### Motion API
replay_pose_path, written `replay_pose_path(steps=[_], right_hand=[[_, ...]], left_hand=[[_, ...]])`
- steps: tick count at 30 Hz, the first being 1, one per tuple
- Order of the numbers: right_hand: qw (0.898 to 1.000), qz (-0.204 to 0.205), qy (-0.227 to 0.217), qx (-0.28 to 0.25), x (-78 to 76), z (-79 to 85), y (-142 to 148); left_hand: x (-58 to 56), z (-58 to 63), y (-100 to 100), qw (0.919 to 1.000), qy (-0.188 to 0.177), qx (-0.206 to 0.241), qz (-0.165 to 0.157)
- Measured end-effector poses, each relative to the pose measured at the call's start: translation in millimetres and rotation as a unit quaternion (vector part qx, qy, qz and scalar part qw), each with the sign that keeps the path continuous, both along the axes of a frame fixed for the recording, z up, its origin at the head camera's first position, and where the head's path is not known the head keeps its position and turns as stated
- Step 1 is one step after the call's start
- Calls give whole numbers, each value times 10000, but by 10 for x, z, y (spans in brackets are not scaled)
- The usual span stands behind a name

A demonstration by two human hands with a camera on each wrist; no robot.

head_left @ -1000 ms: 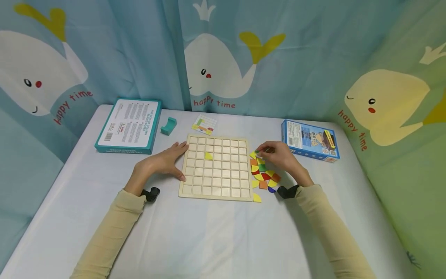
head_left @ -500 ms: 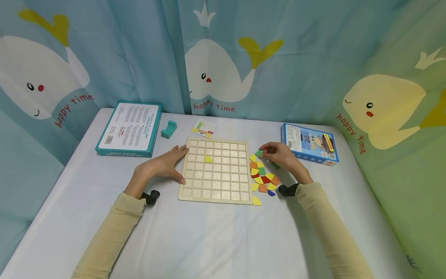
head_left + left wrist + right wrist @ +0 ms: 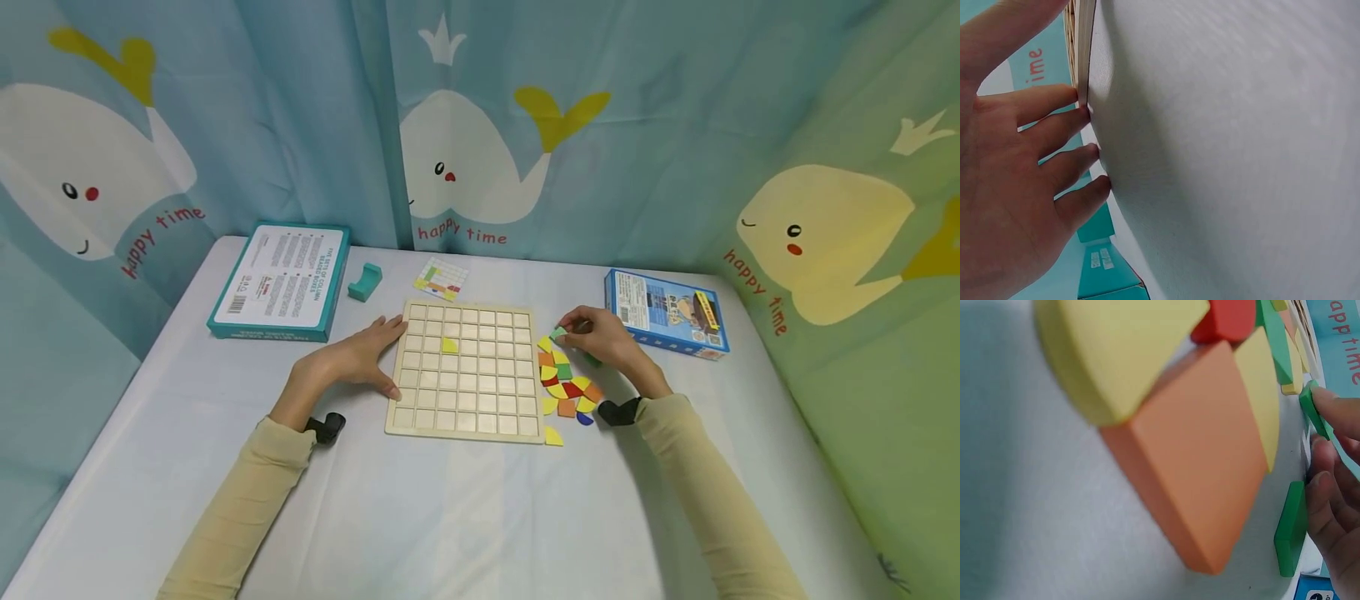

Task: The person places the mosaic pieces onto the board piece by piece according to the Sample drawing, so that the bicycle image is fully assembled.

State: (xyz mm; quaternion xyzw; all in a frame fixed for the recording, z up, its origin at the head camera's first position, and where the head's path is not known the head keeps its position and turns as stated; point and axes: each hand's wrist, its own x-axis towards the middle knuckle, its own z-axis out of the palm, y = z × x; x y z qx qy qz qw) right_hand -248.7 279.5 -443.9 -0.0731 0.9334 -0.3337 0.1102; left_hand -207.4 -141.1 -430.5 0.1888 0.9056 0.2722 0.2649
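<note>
A wooden grid board (image 3: 467, 397) lies on the table, with one yellow quarter-circle tile (image 3: 449, 346) in a cell. My left hand (image 3: 352, 358) spreads along the board's left edge, thumb and straight fingers touching the frame; in the left wrist view the fingertips (image 3: 1089, 152) meet the table beside it. Right of the board, my right hand (image 3: 600, 337) pinches a green tile (image 3: 1314, 407) between thumb and fingers, tilted, just beyond the loose tiles. Another green tile (image 3: 1291, 528) lies below that hand's lower fingers. Yellow, red, orange, green and blue tiles (image 3: 566, 408) lie in a cluster nearby.
A small pattern card (image 3: 441, 277) lies behind the board. At back left are a teal-edged box (image 3: 281, 279) and a teal curved block (image 3: 365, 282). A blue box (image 3: 666, 312) stands beyond my right hand. Curtains rise behind the table.
My right hand has drawn a green tile slightly away from the cluster and now holds it more tilted. The left hand stays at the board's edge. The head view has shifted slightly.
</note>
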Motion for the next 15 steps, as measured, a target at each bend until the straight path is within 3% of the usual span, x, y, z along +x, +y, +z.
replay_pose_path(steps=[7,15], right_hand=[[9997,40,6,-226,41,43,-9],[9964,59,-289,-797,70,83,-40]], left_hand=[[-4,15,2,10000,-15,-2,18],[5,0,-8,10000,-22,-36,26]])
